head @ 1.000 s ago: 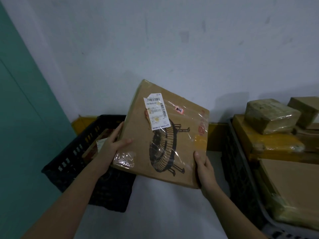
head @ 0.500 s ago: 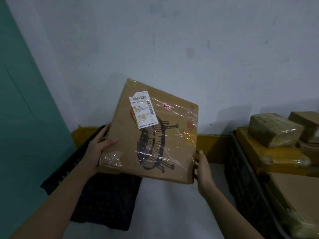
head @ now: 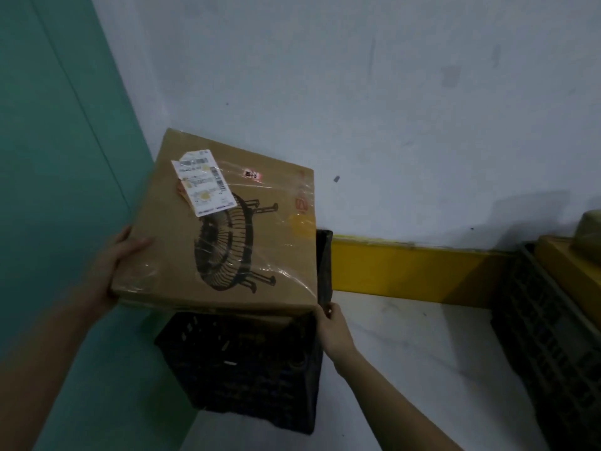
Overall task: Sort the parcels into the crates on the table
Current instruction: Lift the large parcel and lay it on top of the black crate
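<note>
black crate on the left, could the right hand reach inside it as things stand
Probably not. The box held by both hands covers the top of the black crate, and the right hand is busy holding the box's near right corner. It sits right beside the crate's wall, though.

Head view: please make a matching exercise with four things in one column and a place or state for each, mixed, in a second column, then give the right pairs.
Things
1. cardboard parcel
2. black crate
3. shipping label
4. yellow beam

Places or states
A. along the foot of the white wall
B. held at two sides by the left hand and right hand
C. stuck on the parcel's top face
D. directly under the parcel

Pairs: 1-B, 2-D, 3-C, 4-A
</note>
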Available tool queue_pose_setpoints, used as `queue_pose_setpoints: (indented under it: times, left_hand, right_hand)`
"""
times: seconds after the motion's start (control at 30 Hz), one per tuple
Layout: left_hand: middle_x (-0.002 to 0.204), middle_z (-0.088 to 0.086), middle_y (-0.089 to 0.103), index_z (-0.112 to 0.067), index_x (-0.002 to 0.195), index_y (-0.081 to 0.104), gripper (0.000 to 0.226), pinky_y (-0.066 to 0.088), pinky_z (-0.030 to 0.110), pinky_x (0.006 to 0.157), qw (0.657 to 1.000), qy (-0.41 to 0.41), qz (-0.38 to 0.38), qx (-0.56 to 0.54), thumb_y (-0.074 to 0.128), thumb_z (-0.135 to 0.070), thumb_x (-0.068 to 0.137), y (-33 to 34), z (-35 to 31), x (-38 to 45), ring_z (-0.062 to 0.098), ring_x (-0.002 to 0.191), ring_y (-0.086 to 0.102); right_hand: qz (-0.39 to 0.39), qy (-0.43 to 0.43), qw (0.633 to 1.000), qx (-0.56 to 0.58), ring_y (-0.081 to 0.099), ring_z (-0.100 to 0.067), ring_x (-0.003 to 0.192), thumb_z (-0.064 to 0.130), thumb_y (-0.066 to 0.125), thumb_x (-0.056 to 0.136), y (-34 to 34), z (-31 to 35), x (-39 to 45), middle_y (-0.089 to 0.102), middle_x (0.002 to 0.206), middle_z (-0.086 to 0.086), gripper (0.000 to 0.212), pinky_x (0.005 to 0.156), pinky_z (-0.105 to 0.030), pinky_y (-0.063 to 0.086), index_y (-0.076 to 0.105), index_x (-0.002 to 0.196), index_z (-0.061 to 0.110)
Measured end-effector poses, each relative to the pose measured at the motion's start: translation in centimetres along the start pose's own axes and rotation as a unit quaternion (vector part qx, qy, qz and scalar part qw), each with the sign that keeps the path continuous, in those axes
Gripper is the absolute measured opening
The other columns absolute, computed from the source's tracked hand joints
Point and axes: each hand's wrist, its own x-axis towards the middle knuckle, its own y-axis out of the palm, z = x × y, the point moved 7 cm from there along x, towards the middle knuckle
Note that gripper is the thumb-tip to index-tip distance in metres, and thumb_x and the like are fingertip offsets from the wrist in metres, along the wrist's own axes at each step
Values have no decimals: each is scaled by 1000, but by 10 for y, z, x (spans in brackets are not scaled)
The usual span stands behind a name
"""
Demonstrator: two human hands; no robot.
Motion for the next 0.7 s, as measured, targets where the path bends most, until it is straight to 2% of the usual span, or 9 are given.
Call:
queue_pose_setpoints:
  times: [0.03,0.07,0.13,0.27,0.37,0.47,0.57,0.63,0.7]
  left_hand:
    - [98,-3,77,-22,108,69,20,59,26,57,1000,-11,-3,5,60,-17,91,-12,-1,5,12,75,74]
    - [95,-2,78,-22,107,69,18,59,26,55,1000,-24,-3,11,59,-18,92,-22,-1,11,13,72,74]
    - [92,1,78,-21,109,67,19,59,29,52,998,-53,14,28,59,-20,92,-34,3,21,16,70,74]
    - [105,8,76,-21,120,64,40,62,35,62,990,-98,69,72,66,-25,81,-37,28,39,24,78,75]
    - [99,11,76,-12,116,66,48,60,33,59,978,-174,87,80,70,-31,72,-22,61,46,24,74,75]
    - [95,16,76,-4,109,69,56,53,35,70,953,-253,103,131,74,-40,66,-7,85,51,28,71,73]
    - [89,17,76,0,114,66,58,49,36,70,934,-281,103,194,72,-39,71,-5,97,63,31,72,70]
    - [97,17,75,-6,131,57,54,49,36,68,936,-267,101,205,65,-34,86,-1,99,70,32,79,70]
    - [114,12,69,-25,146,41,53,51,33,66,944,-226,119,207,56,-34,96,7,99,74,31,89,70]
  right_hand:
    - [-1,13,1000,-7,51,-28,128,43,39,105,12,-1,2,49,144,-10,56,103,-42,46,31,150,10]
    - [-7,26,1000,-8,45,-31,135,44,36,106,21,-2,4,42,151,-12,60,110,-47,40,24,154,10]
    - [-33,43,998,-3,41,-35,138,43,29,107,33,-7,8,39,154,-14,59,112,-49,37,20,156,11]
    - [-95,37,995,-21,48,-35,131,40,22,108,35,-13,13,49,146,-14,52,108,-50,40,33,151,12]
    - [-108,21,994,-18,55,-30,117,39,22,108,35,-17,14,57,132,-15,47,103,-48,44,49,136,12]
    - [-120,19,993,-7,58,-29,107,39,21,108,34,-20,13,62,113,-10,43,94,-44,47,57,110,16]
    - [-127,57,990,32,61,-25,103,48,24,106,32,-28,13,64,110,-5,45,95,-45,49,60,109,21]
    - [-108,67,991,37,61,-18,100,57,31,102,33,-30,14,62,107,4,38,87,-39,51,54,115,30]
    - [-83,61,995,2,61,-13,92,63,43,96,35,-26,16,60,103,9,38,71,-30,48,48,117,31]
